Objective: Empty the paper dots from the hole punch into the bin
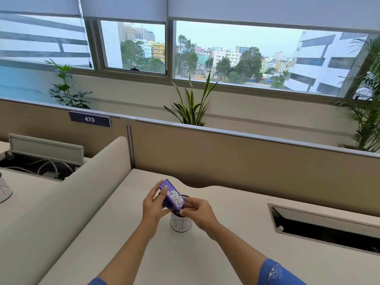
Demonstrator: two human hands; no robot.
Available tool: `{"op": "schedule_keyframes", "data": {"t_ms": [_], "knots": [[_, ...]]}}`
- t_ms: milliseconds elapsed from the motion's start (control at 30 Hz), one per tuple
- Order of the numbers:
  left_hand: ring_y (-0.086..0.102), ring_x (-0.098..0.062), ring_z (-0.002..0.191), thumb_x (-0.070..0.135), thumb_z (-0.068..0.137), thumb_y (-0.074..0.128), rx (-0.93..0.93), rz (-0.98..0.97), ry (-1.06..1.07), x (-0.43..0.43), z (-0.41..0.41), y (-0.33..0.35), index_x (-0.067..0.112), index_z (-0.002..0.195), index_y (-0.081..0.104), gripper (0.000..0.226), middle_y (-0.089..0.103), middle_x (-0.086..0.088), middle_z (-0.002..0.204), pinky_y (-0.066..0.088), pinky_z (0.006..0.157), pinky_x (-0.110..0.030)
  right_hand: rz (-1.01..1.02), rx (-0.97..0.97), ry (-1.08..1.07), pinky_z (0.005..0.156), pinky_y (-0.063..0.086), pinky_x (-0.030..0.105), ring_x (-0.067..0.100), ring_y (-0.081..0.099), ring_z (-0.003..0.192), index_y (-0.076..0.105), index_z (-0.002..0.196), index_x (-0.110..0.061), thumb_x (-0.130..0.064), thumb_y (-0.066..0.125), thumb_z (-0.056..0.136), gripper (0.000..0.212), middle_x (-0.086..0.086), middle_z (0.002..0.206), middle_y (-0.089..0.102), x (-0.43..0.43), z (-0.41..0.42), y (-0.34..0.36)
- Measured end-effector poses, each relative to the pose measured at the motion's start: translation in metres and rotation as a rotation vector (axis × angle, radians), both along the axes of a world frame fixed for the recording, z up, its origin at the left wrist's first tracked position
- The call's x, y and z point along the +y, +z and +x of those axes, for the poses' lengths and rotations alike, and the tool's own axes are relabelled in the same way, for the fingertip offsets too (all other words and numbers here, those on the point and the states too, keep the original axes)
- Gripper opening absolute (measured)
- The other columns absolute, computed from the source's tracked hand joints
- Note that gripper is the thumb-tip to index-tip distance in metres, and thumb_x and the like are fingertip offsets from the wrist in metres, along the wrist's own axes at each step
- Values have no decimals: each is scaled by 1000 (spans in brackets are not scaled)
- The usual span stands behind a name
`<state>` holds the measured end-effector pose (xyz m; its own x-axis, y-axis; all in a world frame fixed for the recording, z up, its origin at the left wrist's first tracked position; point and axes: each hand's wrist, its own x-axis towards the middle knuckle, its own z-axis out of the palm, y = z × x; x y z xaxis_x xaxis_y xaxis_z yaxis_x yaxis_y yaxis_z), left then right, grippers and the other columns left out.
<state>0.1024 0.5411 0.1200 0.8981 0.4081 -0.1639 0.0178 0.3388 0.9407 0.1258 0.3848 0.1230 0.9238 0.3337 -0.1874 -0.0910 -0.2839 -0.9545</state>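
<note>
Head view: blue sleeves nearest, forearms reaching forward over pale cream tabletop [236,239]. Left hand [153,205] and right hand [198,209] both closed around purple plastic hole punch [171,195], tilted, white paper dots [174,197] showing, directly above small white cylindrical bin [181,223]. Beyond, beige partition [236,153].

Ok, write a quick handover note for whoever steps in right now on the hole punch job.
Left hand: holding the purple hole punch at its side.
Right hand: pinching its lower end.
The hole punch is tilted over the white bin on the desk, open side up, paper dots still heaped inside.
Done: punch opened and brought to the bin.
Left: tip the dots in.
</note>
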Motion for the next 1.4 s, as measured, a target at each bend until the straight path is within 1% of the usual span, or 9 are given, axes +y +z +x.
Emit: {"op": "schedule_keyframes", "data": {"t_ms": [67,233,333,533,700,867,1067,1200,1400], "knots": [[63,-33,108,31,87,65,2,26,-4,2,6,-3,28,127,58,41,63,-14,122,62,69,-37,-14,21,-4,86,55,22,15,69,104,59,130,-12,-6,68,85,46,1,117,71,1,7,-5],[62,-33,112,26,89,64,-11,61,-13,8,17,-7,25,130,56,41,63,-14,122,62,67,-33,-45,52,-14,95,54,29,20,65,112,56,132,-6,-4,62,88,44,6,121,69,5,23,-12],[60,-33,115,26,89,63,-13,109,-30,11,22,-10,22,135,54,47,61,-14,125,61,70,-35,-54,62,-26,91,52,25,20,63,113,56,131,-3,-2,57,92,39,9,123,68,6,27,-11],[59,-28,113,23,92,60,-57,178,-86,10,25,-8,21,135,52,44,60,-10,123,60,64,-26,-89,72,-14,82,52,18,16,61,112,55,134,-7,-5,54,96,38,8,125,67,7,30,-12],[58,-28,116,21,91,61,-85,228,-132,10,29,-9,18,135,53,45,59,-9,129,61,70,-29,-93,68,-23,74,50,11,15,62,108,55,133,-6,-1,54,94,39,8,125,67,6,29,-11],[59,-29,116,21,91,62,-98,239,-135,9,32,-8,18,135,54,45,59,-10,131,60,75,-35,-100,48,-4,81,49,17,14,63,103,58,131,-8,5,50,93,42,7,123,68,6,29,-11],[59,-23,108,17,94,56,-120,193,-135,10,29,-2,19,133,53,39,59,-8,123,59,63,-22,-99,37,-18,92,53,27,20,63,111,59,130,-7,5,51,92,40,8,123,67,7,31,-13],[58,-29,117,21,96,53,-123,121,-138,17,30,-3,21,133,55,37,59,-12,128,60,67,-27,-81,20,-72,80,52,18,17,65,101,62,124,-4,5,53,89,37,10,118,69,6,32,-13],[61,-31,116,27,97,50,-122,49,-136,19,30,-1,27,127,58,30,63,-11,125,61,74,-34,-78,-2,-116,67,51,10,16,66,90,66,116,-1,5,52,88,32,13,109,72,0,36,-7]]}}
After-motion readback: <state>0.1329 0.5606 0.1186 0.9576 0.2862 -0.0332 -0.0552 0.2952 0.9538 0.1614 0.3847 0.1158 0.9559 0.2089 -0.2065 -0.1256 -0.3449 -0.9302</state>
